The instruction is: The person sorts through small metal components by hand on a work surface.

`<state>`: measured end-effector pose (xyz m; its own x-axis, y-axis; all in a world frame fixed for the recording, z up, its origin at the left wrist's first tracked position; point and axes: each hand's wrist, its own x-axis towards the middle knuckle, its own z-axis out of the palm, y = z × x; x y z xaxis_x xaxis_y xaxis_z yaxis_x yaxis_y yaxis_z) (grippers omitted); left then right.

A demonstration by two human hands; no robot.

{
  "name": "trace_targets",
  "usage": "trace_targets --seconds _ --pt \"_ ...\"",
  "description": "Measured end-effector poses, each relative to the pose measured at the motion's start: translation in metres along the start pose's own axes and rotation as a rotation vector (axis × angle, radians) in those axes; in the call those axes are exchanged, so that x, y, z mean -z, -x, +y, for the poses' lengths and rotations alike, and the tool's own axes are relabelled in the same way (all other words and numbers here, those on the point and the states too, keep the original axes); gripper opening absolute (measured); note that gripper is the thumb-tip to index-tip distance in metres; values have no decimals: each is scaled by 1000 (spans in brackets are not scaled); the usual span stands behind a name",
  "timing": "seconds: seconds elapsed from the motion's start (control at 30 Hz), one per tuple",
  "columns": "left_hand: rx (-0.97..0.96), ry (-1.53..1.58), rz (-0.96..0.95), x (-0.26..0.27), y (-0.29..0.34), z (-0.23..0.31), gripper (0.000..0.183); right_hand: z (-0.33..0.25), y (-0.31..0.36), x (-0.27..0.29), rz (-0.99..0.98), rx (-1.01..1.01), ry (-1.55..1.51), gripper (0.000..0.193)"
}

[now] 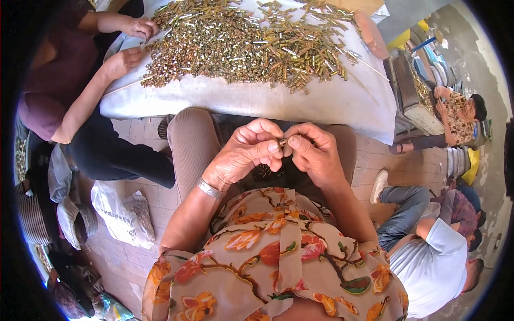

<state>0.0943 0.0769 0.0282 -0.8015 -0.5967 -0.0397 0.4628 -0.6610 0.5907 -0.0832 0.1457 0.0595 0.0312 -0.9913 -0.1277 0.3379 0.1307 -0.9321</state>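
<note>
Overhead, sitting at a white-covered table [241,101] heaped with small brass-coloured metal tubes [246,40].
Working above the lap, just below the table edge: left hand [243,155] curling its fingers and pinching one end of a small metal piece [282,142], right hand [316,152] closing thumb and fingertips on the other end, both hands touching. Lying loose on the lap, a few more tubes [262,171]. Sorting at the heap's far-left corner, another person's hands [131,45].
</note>
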Motion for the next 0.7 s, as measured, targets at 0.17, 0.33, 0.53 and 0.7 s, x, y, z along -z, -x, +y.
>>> trace_targets --seconds 0.17,0.33,0.53,0.7 --pt "-9 26 -54 3 -8 -10 12 10 2 -3 53 -106 -228 16" --pt "-122 -12 86 -1 -15 -23 10 16 -2 -7 212 -15 -163 17" --pt "57 119 -48 10 -23 -14 20 11 -14 4 24 -172 -341 19" --pt "76 5 49 11 -35 -7 25 10 -29 15 68 -223 -409 19"
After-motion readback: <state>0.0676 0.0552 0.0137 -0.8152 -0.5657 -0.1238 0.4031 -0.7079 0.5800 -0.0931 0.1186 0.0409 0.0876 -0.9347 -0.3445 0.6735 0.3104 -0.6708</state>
